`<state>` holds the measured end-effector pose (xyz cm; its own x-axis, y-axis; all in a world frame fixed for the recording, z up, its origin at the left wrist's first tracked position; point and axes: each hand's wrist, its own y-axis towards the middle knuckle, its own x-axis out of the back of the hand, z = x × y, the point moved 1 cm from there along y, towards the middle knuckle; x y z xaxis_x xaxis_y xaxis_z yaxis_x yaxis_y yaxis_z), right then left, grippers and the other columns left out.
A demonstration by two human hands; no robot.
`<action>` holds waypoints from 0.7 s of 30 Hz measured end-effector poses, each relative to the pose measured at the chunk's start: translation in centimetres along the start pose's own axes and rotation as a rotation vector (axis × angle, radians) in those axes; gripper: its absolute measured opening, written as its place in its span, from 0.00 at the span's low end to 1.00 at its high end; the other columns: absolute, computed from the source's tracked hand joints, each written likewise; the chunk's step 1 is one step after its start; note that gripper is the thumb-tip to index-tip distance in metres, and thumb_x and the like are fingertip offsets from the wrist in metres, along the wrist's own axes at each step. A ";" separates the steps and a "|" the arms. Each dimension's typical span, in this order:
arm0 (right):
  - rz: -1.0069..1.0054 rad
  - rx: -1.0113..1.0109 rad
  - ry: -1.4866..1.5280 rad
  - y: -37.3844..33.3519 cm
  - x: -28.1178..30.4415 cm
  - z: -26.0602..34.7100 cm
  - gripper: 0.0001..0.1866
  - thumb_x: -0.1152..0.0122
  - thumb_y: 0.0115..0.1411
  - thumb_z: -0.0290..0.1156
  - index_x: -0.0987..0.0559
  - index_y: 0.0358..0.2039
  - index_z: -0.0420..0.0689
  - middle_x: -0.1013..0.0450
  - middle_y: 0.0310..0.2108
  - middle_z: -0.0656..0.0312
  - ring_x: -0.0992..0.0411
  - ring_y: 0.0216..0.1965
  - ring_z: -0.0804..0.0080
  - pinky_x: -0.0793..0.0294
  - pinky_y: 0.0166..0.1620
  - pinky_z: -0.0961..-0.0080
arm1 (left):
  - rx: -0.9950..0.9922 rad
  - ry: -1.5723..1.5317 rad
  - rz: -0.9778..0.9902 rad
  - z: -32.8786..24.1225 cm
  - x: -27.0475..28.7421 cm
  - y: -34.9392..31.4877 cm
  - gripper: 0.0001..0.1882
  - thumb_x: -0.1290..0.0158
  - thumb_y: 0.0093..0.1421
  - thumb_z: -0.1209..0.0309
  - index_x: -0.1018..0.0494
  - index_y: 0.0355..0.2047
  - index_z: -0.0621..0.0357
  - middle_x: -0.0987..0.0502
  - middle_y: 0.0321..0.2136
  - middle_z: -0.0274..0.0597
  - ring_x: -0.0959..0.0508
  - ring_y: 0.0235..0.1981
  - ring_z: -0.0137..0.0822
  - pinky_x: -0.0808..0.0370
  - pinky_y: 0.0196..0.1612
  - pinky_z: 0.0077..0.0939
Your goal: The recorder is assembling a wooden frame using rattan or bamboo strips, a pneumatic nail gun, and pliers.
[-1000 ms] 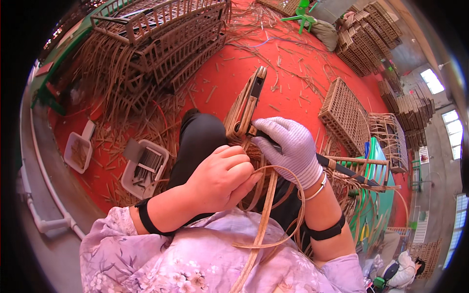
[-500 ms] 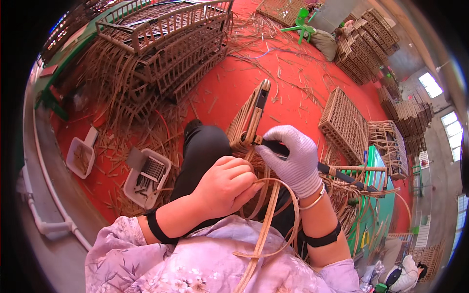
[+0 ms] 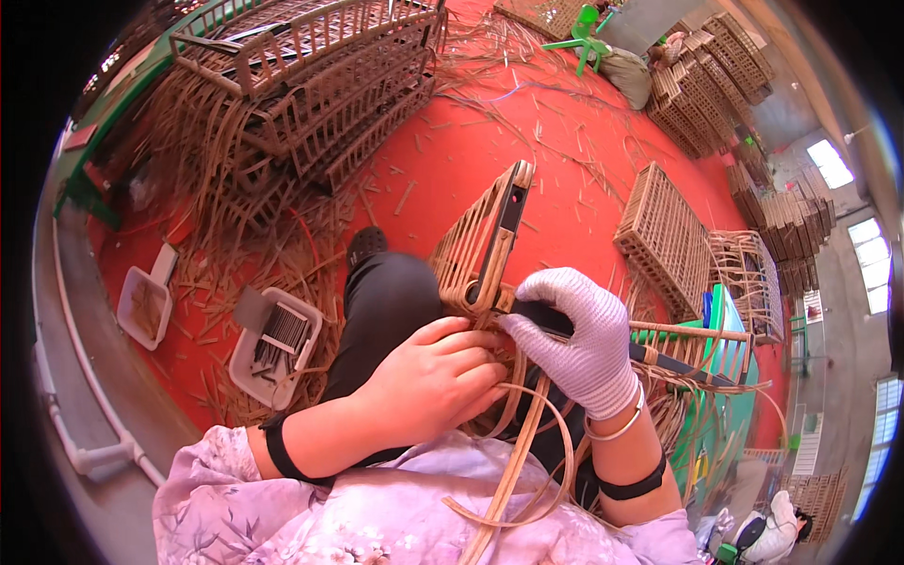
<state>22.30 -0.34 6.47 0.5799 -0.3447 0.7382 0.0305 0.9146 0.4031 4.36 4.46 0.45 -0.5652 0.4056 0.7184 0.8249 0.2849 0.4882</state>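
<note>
Left hand [image 3: 428, 377] now lower, curled on cane strips [image 3: 527, 443]; gloved right hand [image 3: 579, 334] clamped on rattan frame [image 3: 485, 245].

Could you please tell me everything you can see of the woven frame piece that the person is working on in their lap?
The woven frame piece is a slatted panel of tan cane strips bound to a dark frame bar. It stands tilted, its top end pointing away from the person, its lower end at the hands. The gloved right hand grips its base, and the bare left hand presses beside it. Loose cane strips curl from its base down over the lap.
</note>
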 end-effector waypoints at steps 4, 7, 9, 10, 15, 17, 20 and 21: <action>0.035 0.039 0.021 0.4 0.0 -0.2 0.11 0.30 0.48 0.26 0.21 0.33 0.41 0.23 0.32 0.55 0.23 0.32 0.56 0.23 0.37 0.67 | 0.006 -0.046 0.000 0.5 -0.2 0.0 0.09 0.44 0.58 0.65 0.23 0.37 0.54 0.21 0.38 0.34 0.24 0.48 0.36 0.34 0.60 0.39; 0.049 0.096 -0.004 0.4 0.0 -0.5 0.13 0.30 0.48 0.28 0.22 0.34 0.42 0.23 0.33 0.56 0.23 0.35 0.55 0.24 0.38 0.65 | 0.001 -0.054 -0.009 0.6 -0.1 0.2 0.09 0.43 0.58 0.65 0.23 0.37 0.54 0.21 0.38 0.34 0.24 0.48 0.35 0.34 0.60 0.40; 0.040 0.097 0.001 0.4 -0.3 -0.7 0.13 0.30 0.48 0.28 0.22 0.35 0.42 0.23 0.33 0.56 0.23 0.35 0.55 0.24 0.38 0.66 | 0.010 -0.092 -0.007 0.7 -0.2 0.2 0.09 0.43 0.57 0.66 0.23 0.38 0.53 0.21 0.38 0.34 0.24 0.49 0.36 0.35 0.60 0.41; 0.030 0.105 0.004 0.3 -0.3 -0.8 0.13 0.30 0.48 0.27 0.22 0.35 0.42 0.23 0.33 0.56 0.23 0.35 0.55 0.24 0.38 0.66 | 0.011 -0.093 -0.003 0.7 -0.3 0.2 0.09 0.43 0.57 0.66 0.23 0.38 0.53 0.21 0.38 0.34 0.24 0.49 0.36 0.35 0.60 0.41; 0.036 0.130 0.009 0.8 -0.1 -1.1 0.14 0.30 0.49 0.28 0.22 0.36 0.42 0.23 0.34 0.55 0.23 0.34 0.54 0.24 0.38 0.66 | -0.040 -0.162 -0.073 -0.1 0.4 -0.2 0.08 0.40 0.54 0.67 0.26 0.30 0.56 0.26 0.30 0.40 0.24 0.38 0.39 0.27 0.44 0.34; 0.046 0.169 -0.026 0.9 -0.6 -1.0 0.13 0.32 0.51 0.30 0.22 0.37 0.42 0.23 0.36 0.55 0.24 0.34 0.54 0.24 0.38 0.65 | -0.036 -0.227 -0.127 -0.8 0.8 0.0 0.08 0.39 0.53 0.70 0.27 0.28 0.57 0.28 0.28 0.40 0.25 0.34 0.40 0.29 0.38 0.34; 0.048 0.172 -0.016 0.5 -0.8 -0.8 0.13 0.32 0.52 0.31 0.22 0.38 0.42 0.24 0.35 0.55 0.24 0.33 0.55 0.24 0.38 0.64 | -0.057 -0.332 -0.213 -1.9 0.5 0.5 0.08 0.40 0.50 0.75 0.30 0.24 0.60 0.32 0.23 0.42 0.29 0.26 0.43 0.32 0.29 0.34; 0.029 0.186 -0.019 0.4 -0.8 -0.7 0.13 0.32 0.52 0.32 0.22 0.37 0.43 0.24 0.34 0.55 0.24 0.32 0.55 0.24 0.38 0.64 | -0.072 -0.338 -0.205 -2.1 0.7 0.7 0.06 0.43 0.52 0.78 0.31 0.24 0.62 0.31 0.22 0.43 0.28 0.25 0.43 0.31 0.28 0.35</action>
<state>22.46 0.48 5.65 0.5627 -0.3242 0.7604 -0.1380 0.8701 0.4732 4.58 3.12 2.36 -0.6788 0.6126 0.4049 0.6861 0.3327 0.6470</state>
